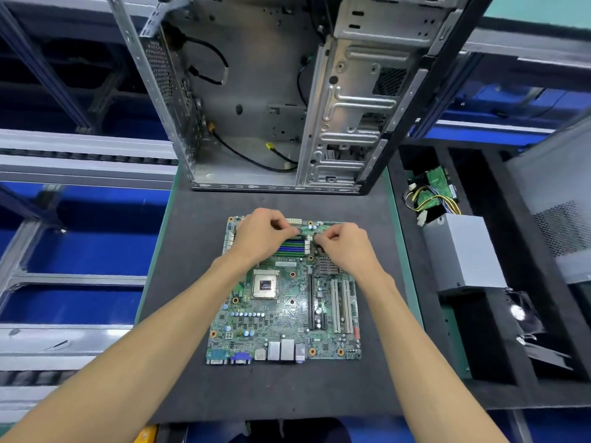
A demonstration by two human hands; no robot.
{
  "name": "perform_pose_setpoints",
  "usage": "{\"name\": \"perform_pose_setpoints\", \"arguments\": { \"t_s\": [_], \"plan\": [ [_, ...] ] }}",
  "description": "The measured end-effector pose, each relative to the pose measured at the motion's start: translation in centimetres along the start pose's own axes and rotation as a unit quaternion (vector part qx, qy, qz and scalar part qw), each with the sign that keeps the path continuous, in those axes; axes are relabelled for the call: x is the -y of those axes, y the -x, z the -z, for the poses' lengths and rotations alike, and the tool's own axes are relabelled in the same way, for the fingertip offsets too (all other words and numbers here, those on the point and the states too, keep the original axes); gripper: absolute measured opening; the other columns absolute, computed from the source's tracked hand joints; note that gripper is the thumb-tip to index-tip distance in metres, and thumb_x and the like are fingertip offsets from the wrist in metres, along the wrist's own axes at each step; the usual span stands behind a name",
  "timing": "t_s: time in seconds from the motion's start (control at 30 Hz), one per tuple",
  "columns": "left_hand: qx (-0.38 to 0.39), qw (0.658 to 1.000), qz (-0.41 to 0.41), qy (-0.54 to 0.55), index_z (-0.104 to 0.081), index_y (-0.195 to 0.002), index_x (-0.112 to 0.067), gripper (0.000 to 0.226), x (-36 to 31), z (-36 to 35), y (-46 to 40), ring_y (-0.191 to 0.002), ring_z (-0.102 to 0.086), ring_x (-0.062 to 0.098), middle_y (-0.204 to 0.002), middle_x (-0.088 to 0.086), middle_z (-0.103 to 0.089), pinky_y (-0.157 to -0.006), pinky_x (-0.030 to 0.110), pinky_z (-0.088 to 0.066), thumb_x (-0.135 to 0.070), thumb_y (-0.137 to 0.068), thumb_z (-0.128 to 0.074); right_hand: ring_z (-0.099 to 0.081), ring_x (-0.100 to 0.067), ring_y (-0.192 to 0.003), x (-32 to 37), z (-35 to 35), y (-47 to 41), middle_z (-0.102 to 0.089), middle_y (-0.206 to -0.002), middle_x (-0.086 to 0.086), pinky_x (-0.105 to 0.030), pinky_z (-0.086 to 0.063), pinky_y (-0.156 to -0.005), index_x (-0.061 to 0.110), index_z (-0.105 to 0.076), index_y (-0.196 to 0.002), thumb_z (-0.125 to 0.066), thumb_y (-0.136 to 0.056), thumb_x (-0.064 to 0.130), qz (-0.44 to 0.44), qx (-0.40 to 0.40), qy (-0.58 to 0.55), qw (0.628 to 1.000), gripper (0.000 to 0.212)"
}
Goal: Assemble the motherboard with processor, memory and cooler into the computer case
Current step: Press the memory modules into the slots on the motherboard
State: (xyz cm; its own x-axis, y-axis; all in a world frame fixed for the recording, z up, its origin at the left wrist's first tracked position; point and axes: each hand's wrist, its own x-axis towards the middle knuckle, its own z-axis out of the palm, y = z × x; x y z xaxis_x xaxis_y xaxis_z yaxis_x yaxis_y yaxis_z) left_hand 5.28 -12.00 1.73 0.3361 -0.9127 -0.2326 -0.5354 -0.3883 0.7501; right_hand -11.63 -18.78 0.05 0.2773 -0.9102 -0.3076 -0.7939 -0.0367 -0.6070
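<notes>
A green motherboard lies flat on the dark mat, its port row toward me. The processor sits in its socket near the board's middle. Blue and green memory slots run across the far part of the board. My left hand and my right hand are both over those slots with curled fingers, pinching at the ends of a memory stick at the far slot. Most of the stick is hidden by my fingers. The open computer case stands behind the mat, with loose black cables inside.
A foam tray at the right holds a grey power supply with coloured wires, a green circuit board and a fan. A grey perforated case panel leans at the far right. Metal rails and blue bins line the left.
</notes>
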Motion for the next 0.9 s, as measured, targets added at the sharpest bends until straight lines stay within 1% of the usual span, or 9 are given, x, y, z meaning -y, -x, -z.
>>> {"name": "perform_pose_setpoints", "arguments": {
  "t_s": [0.1, 0.17, 0.23, 0.3, 0.4, 0.47, 0.57, 0.77, 0.9],
  "plan": [
    [0.038, 0.999, 0.025, 0.005, -0.067, -0.066, -0.020, 0.025, -0.4, 0.3, -0.7, -0.069, -0.059, 0.021, -0.065, -0.005, -0.064, -0.081, 0.041, -0.052, -0.031, -0.085, -0.078, -0.051, -0.017, -0.064, 0.0, -0.3, -0.2, -0.065, -0.067, -0.011, -0.026, -0.048, -0.061, -0.002, -0.072, -0.082, -0.065, -0.094, 0.032, -0.005, 0.013, -0.015, 1.000, 0.036],
    [0.049, 0.998, 0.027, 0.001, -0.064, -0.065, -0.022, 0.027, -0.5, 0.3, -0.7, -0.068, -0.054, 0.017, -0.062, -0.008, -0.059, -0.084, 0.042, -0.051, -0.032, -0.086, -0.077, -0.050, -0.017, -0.065, 0.0, -0.5, -0.6, -0.071, -0.077, -0.019, -0.029, -0.051, -0.065, -0.003, -0.072, -0.087, -0.063, -0.095, 0.034, -0.011, 0.017, -0.017, 1.000, 0.039],
    [0.045, 0.999, 0.021, -0.008, -0.063, -0.066, -0.022, 0.027, -0.4, 0.1, -0.5, -0.074, -0.055, 0.018, -0.064, -0.010, -0.059, -0.093, 0.044, -0.046, -0.035, -0.087, -0.075, -0.053, -0.018, -0.063, 0.0, -0.5, -0.6, -0.074, -0.086, -0.019, -0.029, -0.052, -0.067, -0.001, -0.074, -0.089, -0.061, -0.095, 0.041, -0.020, 0.025, -0.023, 0.999, 0.044],
    [0.032, 0.999, 0.014, -0.026, -0.064, -0.070, -0.021, 0.026, -0.2, -0.1, -0.3, -0.088, -0.060, 0.025, -0.069, -0.009, -0.061, -0.100, 0.047, -0.043, -0.039, -0.088, -0.073, -0.062, -0.019, -0.066, 0.1, -0.5, -0.7, -0.076, -0.081, -0.013, -0.033, -0.056, -0.073, 0.004, -0.077, -0.085, -0.060, -0.094, 0.048, -0.025, 0.041, -0.019, 0.999, 0.048],
    [0.027, 0.999, 0.007, -0.023, -0.064, -0.071, -0.021, 0.026, 0.1, -0.2, -0.4, -0.100, -0.061, 0.031, -0.075, -0.005, -0.063, -0.103, 0.050, -0.039, -0.039, -0.089, -0.071, -0.056, -0.012, -0.054, 0.6, -0.4, -0.7, -0.069, -0.057, 0.002, -0.027, -0.049, -0.059, 0.004, -0.077, -0.075, -0.063, -0.091, 0.054, -0.019, 0.059, -0.016, 0.998, 0.055],
    [0.020, 0.999, 0.005, -0.028, -0.062, -0.069, -0.023, 0.028, 0.3, -0.4, -0.5, -0.102, -0.060, 0.029, -0.074, -0.007, -0.062, -0.106, 0.047, -0.033, -0.040, -0.090, -0.070, -0.047, -0.016, -0.053, 1.0, -0.4, -0.8, -0.057, -0.055, -0.003, -0.025, -0.039, -0.051, -0.004, -0.073, -0.077, -0.066, -0.090, 0.054, -0.011, 0.067, -0.021, 0.997, 0.060],
    [0.010, 0.999, 0.004, -0.041, -0.059, -0.068, -0.024, 0.031, 0.6, -0.8, -0.7, -0.100, -0.058, 0.024, -0.069, -0.012, -0.057, -0.101, 0.042, -0.027, -0.044, -0.090, -0.069, -0.046, -0.017, -0.056, 1.2, -0.5, -0.8, -0.055, -0.060, -0.006, -0.024, -0.035, -0.047, -0.008, -0.069, -0.080, -0.068, -0.092, 0.046, 0.011, 0.061, -0.013, 0.998, 0.055],
    [-0.001, 0.999, -0.003, -0.033, -0.057, -0.066, -0.024, 0.032, 0.9, -1.0, -1.0, -0.096, -0.057, 0.020, -0.069, -0.013, -0.058, -0.092, 0.038, -0.023, -0.042, -0.090, -0.069, -0.051, -0.012, -0.058, 1.1, -0.6, -1.0, -0.063, -0.066, -0.002, -0.023, -0.038, -0.052, 0.011, -0.062, -0.068, -0.068, -0.093, 0.042, 0.021, 0.066, -0.017, 0.997, 0.041],
    [0.000, 1.000, -0.007, -0.025, -0.065, -0.073, -0.020, 0.028, 0.8, -0.8, -0.8, -0.092, -0.060, 0.019, -0.071, -0.011, -0.062, -0.097, 0.039, -0.026, -0.042, -0.090, -0.069, -0.050, -0.010, -0.057, 1.1, -0.8, -0.6, -0.061, -0.064, 0.002, -0.024, -0.039, -0.052, 0.008, -0.065, -0.071, -0.069, -0.091, 0.047, 0.004, 0.055, -0.038, 0.998, 0.044]
  ]
}}
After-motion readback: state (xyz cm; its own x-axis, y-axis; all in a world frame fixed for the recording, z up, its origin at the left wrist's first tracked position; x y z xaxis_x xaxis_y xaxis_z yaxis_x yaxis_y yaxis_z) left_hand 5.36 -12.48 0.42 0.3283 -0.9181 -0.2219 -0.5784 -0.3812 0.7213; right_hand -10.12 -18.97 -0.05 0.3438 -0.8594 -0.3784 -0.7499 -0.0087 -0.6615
